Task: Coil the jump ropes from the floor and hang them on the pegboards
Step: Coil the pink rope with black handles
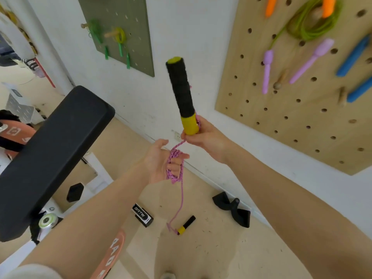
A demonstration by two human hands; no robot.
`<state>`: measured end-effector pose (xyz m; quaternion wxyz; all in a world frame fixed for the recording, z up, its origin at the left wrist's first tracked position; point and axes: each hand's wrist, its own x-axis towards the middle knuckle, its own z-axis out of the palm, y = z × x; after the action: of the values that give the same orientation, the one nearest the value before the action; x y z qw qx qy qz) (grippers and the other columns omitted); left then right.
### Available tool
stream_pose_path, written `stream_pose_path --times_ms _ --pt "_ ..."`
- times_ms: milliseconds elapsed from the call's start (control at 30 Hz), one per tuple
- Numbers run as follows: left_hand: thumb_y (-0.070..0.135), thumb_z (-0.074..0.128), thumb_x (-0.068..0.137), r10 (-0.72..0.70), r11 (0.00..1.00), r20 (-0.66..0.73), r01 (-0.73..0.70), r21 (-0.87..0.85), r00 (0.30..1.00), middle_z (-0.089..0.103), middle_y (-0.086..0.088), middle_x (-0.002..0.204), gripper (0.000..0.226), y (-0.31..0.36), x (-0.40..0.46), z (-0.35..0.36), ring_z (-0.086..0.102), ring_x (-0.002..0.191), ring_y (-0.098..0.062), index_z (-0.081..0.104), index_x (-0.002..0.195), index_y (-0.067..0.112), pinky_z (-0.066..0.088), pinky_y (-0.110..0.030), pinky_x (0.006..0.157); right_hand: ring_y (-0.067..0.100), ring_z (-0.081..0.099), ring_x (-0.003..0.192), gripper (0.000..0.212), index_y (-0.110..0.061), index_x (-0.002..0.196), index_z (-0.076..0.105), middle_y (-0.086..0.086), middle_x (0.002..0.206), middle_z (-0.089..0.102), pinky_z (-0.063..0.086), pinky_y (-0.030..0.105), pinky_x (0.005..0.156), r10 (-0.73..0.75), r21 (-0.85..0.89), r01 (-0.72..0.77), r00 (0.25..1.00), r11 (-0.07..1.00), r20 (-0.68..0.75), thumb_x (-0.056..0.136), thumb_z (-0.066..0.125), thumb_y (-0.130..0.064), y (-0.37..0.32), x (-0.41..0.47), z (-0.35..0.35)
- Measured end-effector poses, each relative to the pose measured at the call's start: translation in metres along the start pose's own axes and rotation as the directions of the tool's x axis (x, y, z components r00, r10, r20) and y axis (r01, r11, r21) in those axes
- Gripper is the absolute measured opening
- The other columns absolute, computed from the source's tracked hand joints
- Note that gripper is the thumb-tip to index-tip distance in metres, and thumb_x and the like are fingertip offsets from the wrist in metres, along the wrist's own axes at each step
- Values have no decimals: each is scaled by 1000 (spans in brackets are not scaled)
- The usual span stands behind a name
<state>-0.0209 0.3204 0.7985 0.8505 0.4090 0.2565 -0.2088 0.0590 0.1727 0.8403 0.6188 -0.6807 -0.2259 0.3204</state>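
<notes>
Several loops of a pink speckled jump rope (pixel 174 160) are gathered in the left hand (pixel 161 161), whose fingers are curled round them. One black foam handle (pixel 181 91) with a yellow collar is held upright, gripped at its base by the right hand (pixel 203 137). The rope's tail is trailed down to the second handle (pixel 186 225), laid on the floor (pixel 211 248) below the wooden pegboard (pixel 291 109).

White wall (pixel 181 27), pale wooden floor (pixel 211 248) with scuffs, black padded bench (pixel 54 154) at left, white baseboard (pixel 203 174) along wall.
</notes>
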Motion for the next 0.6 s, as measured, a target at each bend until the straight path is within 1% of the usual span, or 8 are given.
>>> stream_pose_path --times_ms 133,167,233,300,333,400,467,600 --pt "60 33 92 133 991 -60 -135 -25 989 51 -5 52 65 11 9 2 51 40 -18 56 106 2 44 -28 49 13 38 125 53 -6 122 57 6 137 41 30 12 98 -16 -510 187 947 840 321 78 48 22 -4 -18 9" --pt "56 37 92 167 985 -44 -164 59 985 49 -4 52 57 14 6 8 50 42 -16 57 100 3 43 -29 51 13 36 125 65 -3 124 56 8 140 37 32 9 97 -26 -493 207 937 845 348 71 36 29 -4 -23 11" --pt "42 44 92 205 963 44 -209 170 978 39 1 53 34 16 1 20 37 44 -12 50 81 10 34 -24 48 15 35 126 80 -2 130 48 6 139 33 31 19 107 -126 -400 178 980 899 155 60 25 30 -2 -27 15" --pt "37 40 96 189 959 149 -215 186 971 36 3 55 34 17 -4 26 34 46 -11 47 72 14 35 -21 48 15 28 131 78 -10 136 36 3 141 28 26 32 112 -184 -391 121 975 912 -128 68 31 26 -1 -22 11" --pt "39 37 97 174 958 183 -209 197 968 35 3 55 39 18 -5 25 34 47 -12 47 69 14 37 -21 48 14 25 133 78 -16 141 28 3 144 26 26 30 111 -168 -376 99 973 921 -156 73 37 23 0 -20 6" --pt "43 36 95 145 949 229 -201 245 963 33 4 50 48 20 -12 27 33 44 -12 48 57 16 36 -20 45 10 30 132 82 -23 145 19 3 147 28 34 24 99 -103 -352 95 995 931 -5 78 44 19 -2 -19 3" --pt "47 37 90 122 935 268 -202 291 955 31 5 44 52 22 -19 34 29 38 -9 45 47 17 31 -18 40 12 46 121 78 -21 140 32 7 136 45 42 27 96 -82 -371 130 986 920 142 76 43 22 -7 -18 3" --pt "56 34 81 114 902 290 -221 370 950 38 -1 38 59 25 -26 40 37 35 -15 38 38 17 37 -20 41 19 60 89 43 -10 107 59 10 94 64 48 37 88 -91 -154 107 990 982 110 77 47 19 -6 -15 3"
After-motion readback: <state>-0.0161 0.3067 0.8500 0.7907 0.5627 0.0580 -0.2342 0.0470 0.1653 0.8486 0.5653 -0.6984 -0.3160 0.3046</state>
